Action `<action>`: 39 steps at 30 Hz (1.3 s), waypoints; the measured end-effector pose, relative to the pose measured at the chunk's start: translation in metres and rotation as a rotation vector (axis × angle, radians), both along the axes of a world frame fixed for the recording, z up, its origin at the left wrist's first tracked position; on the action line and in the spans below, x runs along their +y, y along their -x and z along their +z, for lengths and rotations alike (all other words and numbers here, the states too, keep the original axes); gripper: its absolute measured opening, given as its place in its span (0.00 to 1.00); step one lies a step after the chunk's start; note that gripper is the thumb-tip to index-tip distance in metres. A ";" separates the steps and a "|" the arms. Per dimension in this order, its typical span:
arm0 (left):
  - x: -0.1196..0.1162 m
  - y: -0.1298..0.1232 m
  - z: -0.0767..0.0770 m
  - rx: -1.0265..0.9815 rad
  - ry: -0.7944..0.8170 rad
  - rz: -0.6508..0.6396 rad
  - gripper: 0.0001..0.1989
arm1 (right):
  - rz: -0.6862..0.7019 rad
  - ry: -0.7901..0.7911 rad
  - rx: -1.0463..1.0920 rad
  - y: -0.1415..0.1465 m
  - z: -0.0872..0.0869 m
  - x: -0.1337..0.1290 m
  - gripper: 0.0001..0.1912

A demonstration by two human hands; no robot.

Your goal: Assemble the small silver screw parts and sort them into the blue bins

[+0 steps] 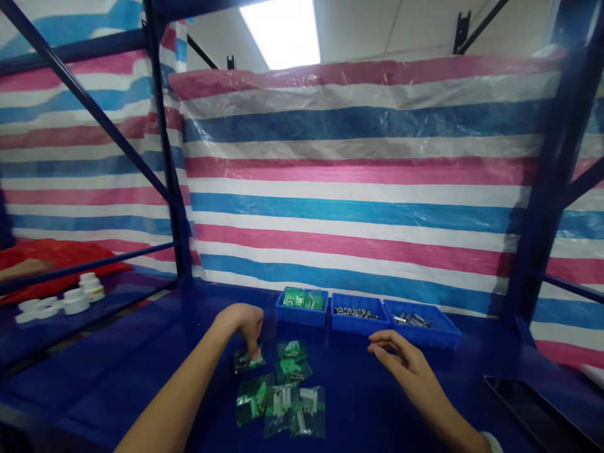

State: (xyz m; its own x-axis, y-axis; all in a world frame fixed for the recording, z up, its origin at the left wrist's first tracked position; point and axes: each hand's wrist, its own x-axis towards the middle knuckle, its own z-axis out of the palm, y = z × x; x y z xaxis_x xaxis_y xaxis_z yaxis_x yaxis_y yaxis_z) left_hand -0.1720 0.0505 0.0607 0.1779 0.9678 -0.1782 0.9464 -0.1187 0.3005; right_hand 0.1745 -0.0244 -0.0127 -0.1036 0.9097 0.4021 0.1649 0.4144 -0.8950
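My left hand (245, 324) reaches down with its fingertips together on a small clear plastic bag (243, 363) with dark and white pieces in it. The fingers partly cover this bag. Beside it lie clear bags with green wall plugs and screws (291, 362), one overlapping another. Closer to me are a bag with green plugs (255, 399) and bags with white plugs and screws (282, 409). My right hand (401, 358) hovers in front of the blue bins at the right, fingers loosely bent and apart, with nothing visible in it.
Three blue bins stand at the back: one with green-filled bags (302, 316), one with small metal parts (356, 322), one with longer metal pieces (425, 336). A dark flat device (542, 412) lies at right. White containers (75, 302) and another person's arm (23, 270) are beyond the left frame.
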 end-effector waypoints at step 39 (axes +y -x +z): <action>-0.079 -0.136 -0.019 -0.467 -1.225 -0.972 0.10 | -0.077 -0.981 -0.477 -0.010 0.018 -0.020 0.11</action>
State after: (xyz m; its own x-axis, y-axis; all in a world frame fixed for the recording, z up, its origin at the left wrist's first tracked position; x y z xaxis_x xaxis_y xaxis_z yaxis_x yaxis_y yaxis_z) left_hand -0.0362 -0.0286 0.0416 0.5855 -0.0196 0.8105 0.2361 -0.9522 -0.1936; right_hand 0.1846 -0.0448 0.0055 -0.3979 0.2259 0.8892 0.4631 0.8861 -0.0178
